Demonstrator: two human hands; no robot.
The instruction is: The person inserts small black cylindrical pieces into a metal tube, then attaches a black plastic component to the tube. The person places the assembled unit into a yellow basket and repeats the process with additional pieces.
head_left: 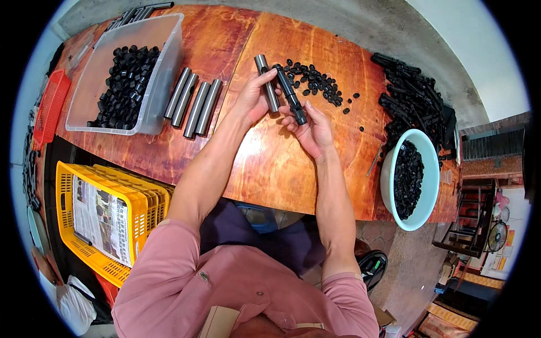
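Observation:
My left hand (252, 100) is closed around a grey metal tube (267, 85) with a dark upper part, held tilted above the table. In my right hand (313, 133) is a slim black rod-like part (289, 94), its thicker, stepped end resting among the fingers. The upper end of the black part comes close to my left fingertips; whether they touch it I cannot tell. Several similar grey tubes (197, 108) lie side by side left of my left hand. Just beyond my right hand, small black oval pieces (315, 79) are scattered on the wooden table (265, 163).
A clear plastic bin (155, 121) of black caps stands at the left. At the right are a heap of long black parts (408, 93) and a light blue basin (431, 186) of small black pieces. A yellow crate (141, 205) with newspaper sits below the table's left edge.

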